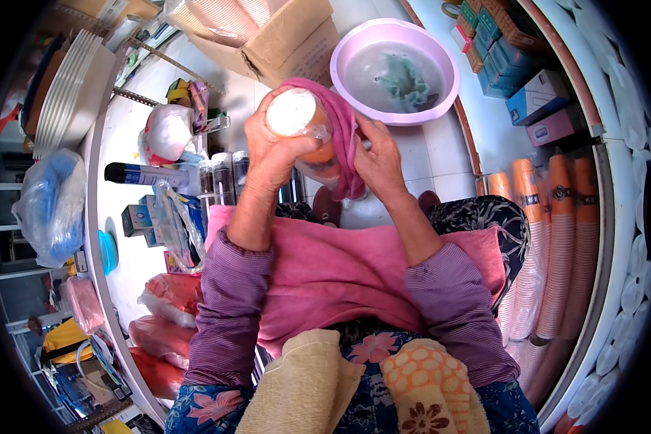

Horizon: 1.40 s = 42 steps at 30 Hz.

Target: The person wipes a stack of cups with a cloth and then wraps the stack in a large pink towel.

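My left hand (271, 141) is wrapped around a plastic-covered stack of orange paper cups (319, 153), its round white end (291, 113) facing up towards me. A magenta cloth (340, 111) drapes over the far and right side of the stack. My right hand (381, 154) grips the cloth's right edge against the wrapping, some of its fingers hidden behind the folds. The stack is held above my knees, tilted. A pink towel (331, 271) lies across my lap below both forearms.
A lilac basin (451, 97) of cloudy water holds a greenish cloth (404, 81). Beside it stands a cardboard box (293, 43) of cup stacks. More wrapped cup stacks (556, 260) fill the right shelf. Bottles (146, 174), boxes and bags (163, 320) crowd the left shelf.
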### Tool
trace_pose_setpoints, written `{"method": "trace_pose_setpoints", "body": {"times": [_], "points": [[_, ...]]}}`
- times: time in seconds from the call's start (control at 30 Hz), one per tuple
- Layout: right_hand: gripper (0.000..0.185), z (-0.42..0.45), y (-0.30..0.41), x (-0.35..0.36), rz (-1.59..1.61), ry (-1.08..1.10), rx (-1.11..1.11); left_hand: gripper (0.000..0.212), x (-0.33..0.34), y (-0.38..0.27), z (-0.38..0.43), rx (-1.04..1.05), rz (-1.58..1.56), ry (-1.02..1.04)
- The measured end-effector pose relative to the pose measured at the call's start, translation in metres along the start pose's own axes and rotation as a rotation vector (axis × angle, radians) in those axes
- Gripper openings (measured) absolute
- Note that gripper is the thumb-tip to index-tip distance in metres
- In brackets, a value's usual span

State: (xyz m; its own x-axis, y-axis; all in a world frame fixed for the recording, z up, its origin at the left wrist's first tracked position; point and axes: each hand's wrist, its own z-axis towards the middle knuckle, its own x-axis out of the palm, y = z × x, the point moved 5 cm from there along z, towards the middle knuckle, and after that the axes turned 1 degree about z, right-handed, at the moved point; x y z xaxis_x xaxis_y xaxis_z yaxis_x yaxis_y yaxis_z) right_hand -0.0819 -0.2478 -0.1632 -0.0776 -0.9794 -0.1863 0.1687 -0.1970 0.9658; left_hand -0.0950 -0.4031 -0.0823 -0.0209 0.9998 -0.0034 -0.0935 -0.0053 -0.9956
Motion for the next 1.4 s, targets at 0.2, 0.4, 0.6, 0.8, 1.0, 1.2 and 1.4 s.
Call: {"method": "trace_pose_setpoints", "body": {"times": [0.2, 0.4, 0.6, 0.8, 1.0, 1.2, 1.4], "points": [[0.049, -0.009, 0.025, 0.024, 0.451, 0.266, 0.02, 0.064, -0.005, -0.001, 0.005, 0.199, -0.097, -0.087], [0.049, -0.031, 0.005, 0.051, 0.236, 0.095, -0.236, 0.056, -0.004, -0.005, -0.001, 0.084, -0.16, -0.265], [0.056, -0.053, -0.071, 0.058, 0.772, 0.014, 0.642, 0.053, 0.006, 0.0, -0.012, 0.158, -0.039, -0.249], [0.068, -0.053, -0.061, 0.06, 0.539, -0.037, 0.536, 0.053, 0.006, -0.026, -0.022, 0.227, 0.004, -0.228], [0.069, -0.069, -0.083, 0.05, 1.019, -0.028, 0.905, 0.055, 0.008, -0.099, -0.05, 0.41, -0.102, -0.2], [0.065, -0.033, -0.099, 0.013, 1.091, -0.269, 0.808, 0.059, -0.02, -0.177, -0.095, 0.671, -0.231, -0.095], [0.062, 0.019, -0.001, -0.041, 1.486, -0.218, 0.425, 0.071, -0.097, -0.238, -0.167, 0.818, -0.375, -0.091]]}}
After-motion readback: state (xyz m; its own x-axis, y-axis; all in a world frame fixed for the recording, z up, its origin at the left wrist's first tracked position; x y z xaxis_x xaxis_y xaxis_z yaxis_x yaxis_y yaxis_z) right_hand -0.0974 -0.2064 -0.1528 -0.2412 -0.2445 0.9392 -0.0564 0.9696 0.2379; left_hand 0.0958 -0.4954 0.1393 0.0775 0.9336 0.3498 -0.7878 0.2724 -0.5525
